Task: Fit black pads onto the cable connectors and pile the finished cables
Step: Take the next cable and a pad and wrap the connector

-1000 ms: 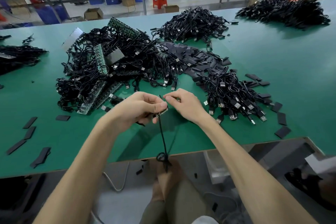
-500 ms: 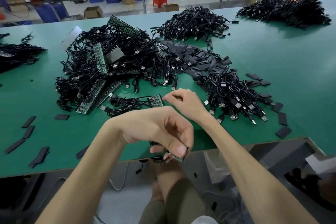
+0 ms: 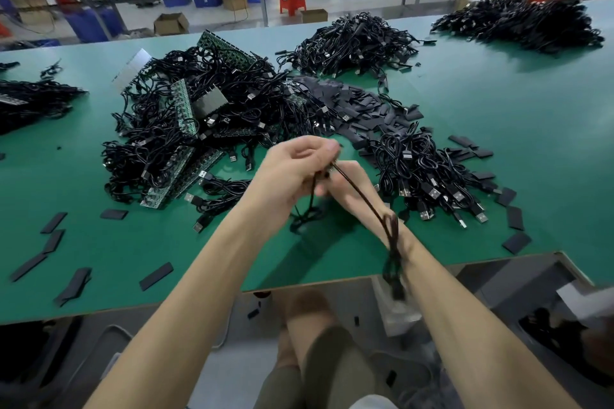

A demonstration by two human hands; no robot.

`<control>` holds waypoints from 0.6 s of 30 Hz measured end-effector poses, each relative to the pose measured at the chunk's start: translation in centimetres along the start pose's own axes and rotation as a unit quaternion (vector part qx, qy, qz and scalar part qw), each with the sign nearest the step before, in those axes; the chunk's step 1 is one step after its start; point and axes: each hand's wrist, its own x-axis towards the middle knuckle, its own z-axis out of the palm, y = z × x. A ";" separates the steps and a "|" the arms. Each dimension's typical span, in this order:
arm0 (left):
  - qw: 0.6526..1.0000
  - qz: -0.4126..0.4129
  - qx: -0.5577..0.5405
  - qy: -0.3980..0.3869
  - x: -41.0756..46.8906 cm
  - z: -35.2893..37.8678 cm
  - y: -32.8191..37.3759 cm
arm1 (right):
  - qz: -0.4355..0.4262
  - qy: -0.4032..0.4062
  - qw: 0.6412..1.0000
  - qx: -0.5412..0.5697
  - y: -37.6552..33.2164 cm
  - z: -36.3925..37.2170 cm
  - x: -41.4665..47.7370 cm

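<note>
My left hand [image 3: 295, 173] is raised above the green table [image 3: 538, 129] and shut on a black cable [image 3: 387, 224], which swings blurred down across my right wrist. My right hand [image 3: 349, 189] sits just behind and below the left one, its fingers mostly hidden, so its grip is unclear. To the right of my hands lies a pile of cables with USB plugs [image 3: 428, 176]. A heap of black pads [image 3: 362, 103] lies beyond it.
A big tangle of cables and green circuit boards [image 3: 186, 129] fills the left centre. More cable piles sit far back [image 3: 352, 43], far right [image 3: 521, 23] and far left [image 3: 33, 100]. Loose pads [image 3: 53, 222] dot the near left. The table edge runs just below my wrists.
My left hand has risen from the table edge to above my right hand, carrying the cable. The cable now swings out to the right instead of hanging straight down.
</note>
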 end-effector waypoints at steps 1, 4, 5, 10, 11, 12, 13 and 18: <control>0.997 0.000 -0.011 0.071 0.8 -0.4 -0.4 | -0.008 0.009 1.000 0.024 -0.2 0.0 0.1; 0.980 0.011 -0.007 0.200 2.3 -1.3 -2.6 | -0.008 0.024 0.994 0.108 -0.1 0.0 0.2; 0.975 0.023 0.001 0.221 2.5 -1.4 -3.5 | -0.002 0.028 0.993 0.117 0.0 0.0 0.2; 0.951 0.098 0.079 0.282 3.1 -2.2 -6.1 | 0.014 0.008 0.991 0.133 0.2 -0.1 0.2; 0.949 0.111 0.094 0.279 3.2 -2.4 -6.2 | 0.012 0.005 0.991 0.136 0.2 -0.1 0.1; 0.946 0.125 0.122 0.271 3.3 -2.5 -6.3 | 0.009 0.003 0.990 0.141 0.2 -0.2 0.1; 0.942 0.141 0.158 0.261 3.3 -2.6 -6.4 | 0.007 0.001 0.989 0.148 0.2 -0.2 0.1; 0.947 0.170 0.206 0.179 3.2 -2.9 -6.5 | 0.019 0.034 0.981 0.189 0.3 -0.5 0.1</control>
